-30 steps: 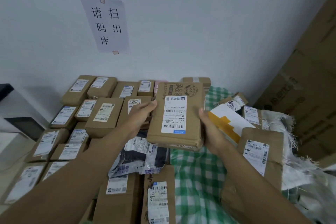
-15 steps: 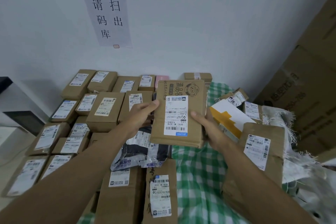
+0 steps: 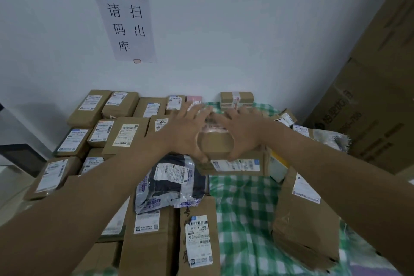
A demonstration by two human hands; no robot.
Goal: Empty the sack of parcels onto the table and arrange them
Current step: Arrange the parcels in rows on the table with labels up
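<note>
A: Hands?
B: Left hand and right hand both lie on top of a brown box, fingers spread and fairly straight, pointing to 12 o'clock. Thumbs curve toward each other over the box top. Fingertips blurred.

A: Pinching it?
B: No, flat on it, pressing or resting. Can't tell which.

A: Where's the box?
B: Centre of the view, label side facing the camera, above the green checked cloth. Can't tell if it touches the cloth.

A: Around it?
B: Grey plastic mailer at 7 o'clock, just beside. Rows of brown parcels from 9 to 11. Tall brown parcel at 4. Frayed white sack at 2.

A: Wall?
B: Paper sign at 11 o'clock.
</note>
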